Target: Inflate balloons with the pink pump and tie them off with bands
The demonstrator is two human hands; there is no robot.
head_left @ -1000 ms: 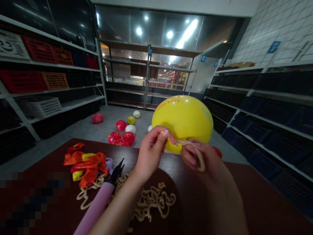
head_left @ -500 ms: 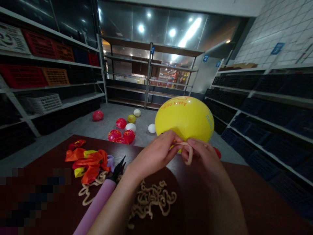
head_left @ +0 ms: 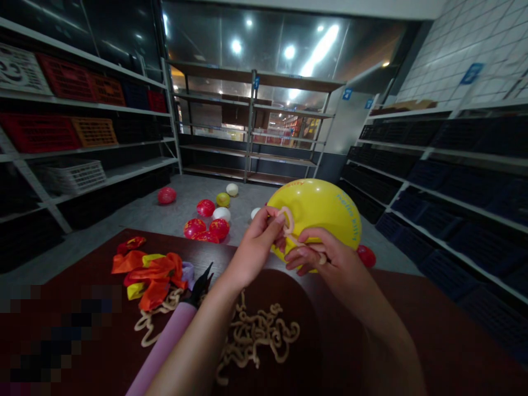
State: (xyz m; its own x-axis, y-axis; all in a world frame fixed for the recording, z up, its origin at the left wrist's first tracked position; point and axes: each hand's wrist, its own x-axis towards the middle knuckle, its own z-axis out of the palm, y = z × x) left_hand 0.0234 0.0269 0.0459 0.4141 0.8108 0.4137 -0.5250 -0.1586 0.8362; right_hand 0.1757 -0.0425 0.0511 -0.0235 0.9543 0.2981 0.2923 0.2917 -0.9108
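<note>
The left hand (head_left: 259, 237) and right hand (head_left: 332, 252) both pinch one beige band (head_left: 291, 221) between their fingers — it loops up beside the left — before a yellow balloon (head_left: 319, 201) (lettered in blue), over the table's (head_left: 396, 313) far edge.

There is one left hand (head_left: 263, 234) and one right hand (head_left: 334, 253) — with one beige strip (head_left: 292, 221) held. One large yellow balloon (head_left: 313, 209), one small yellow balloon (head_left: 223, 199), three white balloons (head_left: 221, 214) and six red balloons (head_left: 167, 195) show. There is one mauve pump (head_left: 165, 345), one table (head_left: 457, 341), four blue tags (head_left: 347, 93), two orange crates (head_left: 95, 131). The loose strips (head_left: 256, 336) and limp balloons (head_left: 165, 270) — too jumbled to count.
</note>
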